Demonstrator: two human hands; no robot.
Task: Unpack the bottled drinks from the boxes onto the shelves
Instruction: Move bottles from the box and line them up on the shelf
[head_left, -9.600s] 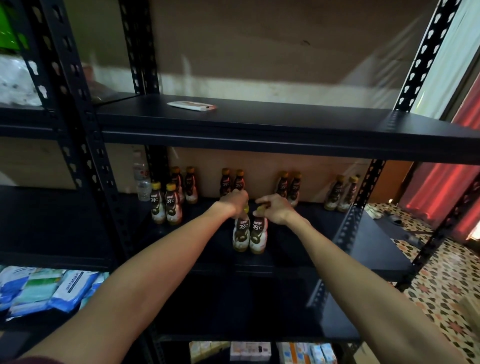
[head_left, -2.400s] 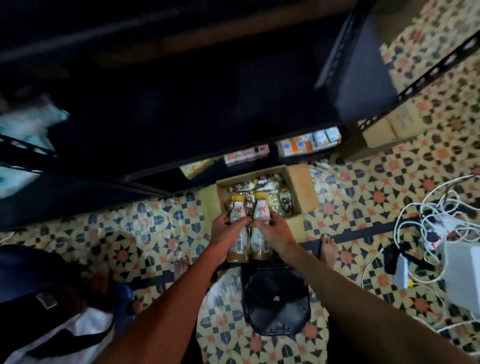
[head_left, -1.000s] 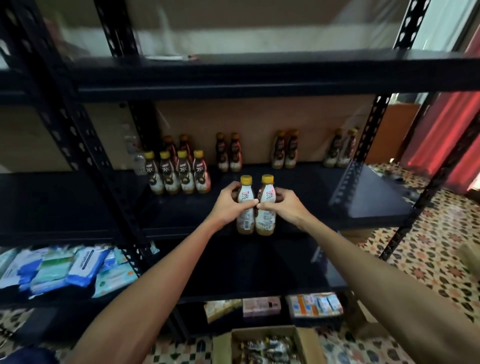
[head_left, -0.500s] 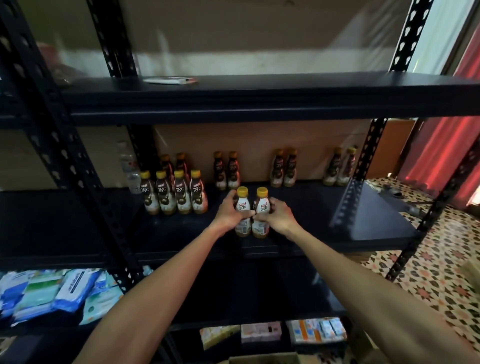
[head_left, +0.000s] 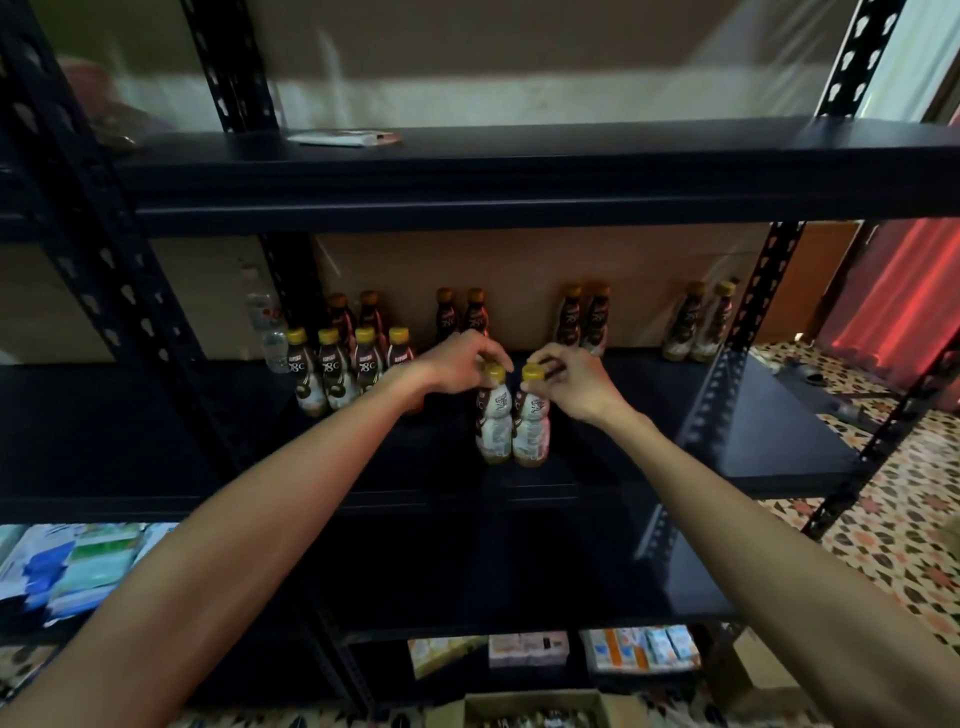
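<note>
Two bottles (head_left: 512, 428) stood touching on the middle shelf (head_left: 769, 447), at six o'clock from a back-row pair (head_left: 462, 317). The left hand (head_left: 457, 364) and right hand (head_left: 576, 387) each pinched one cap (head_left: 494, 372) between fingers (head_left: 488, 356). Placing looked nearly done; next, release and reach for the box (head_left: 524, 699).

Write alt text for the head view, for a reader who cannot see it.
The left hand and right hand each pinch a yellow cap on two bottles standing together on a black shelf, more bottles behind.
</note>
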